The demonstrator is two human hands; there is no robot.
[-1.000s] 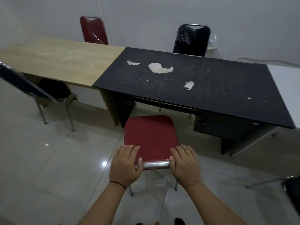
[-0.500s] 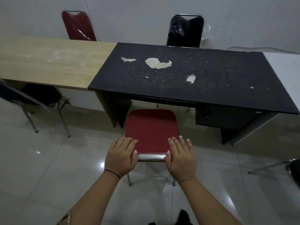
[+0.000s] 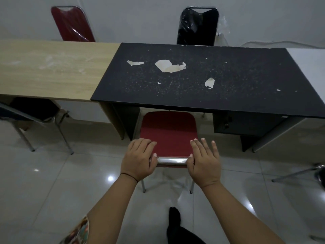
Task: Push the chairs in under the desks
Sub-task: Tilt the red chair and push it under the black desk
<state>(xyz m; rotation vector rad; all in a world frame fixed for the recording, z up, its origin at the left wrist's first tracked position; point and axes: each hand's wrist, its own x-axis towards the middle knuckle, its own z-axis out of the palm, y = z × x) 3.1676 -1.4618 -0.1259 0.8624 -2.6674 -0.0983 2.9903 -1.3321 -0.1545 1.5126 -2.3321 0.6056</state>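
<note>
At nine o'clock a dark chair point(image 3: 33, 111) stands half out from the wooden desk point(image 3: 52, 71), not yet pushed in. At centre, the left hand point(image 3: 139, 160) and right hand point(image 3: 204, 162) both rest on the top rail of the red chair point(image 3: 168, 131) — fingers fairly straight over the backrest, thumbs against the chrome bar. Its seat sits under the front edge of the black desk point(image 3: 211, 80) at twelve o'clock. The push looks nearly done — next, probably a short straight shove, then the chair at nine o'clock.
</note>
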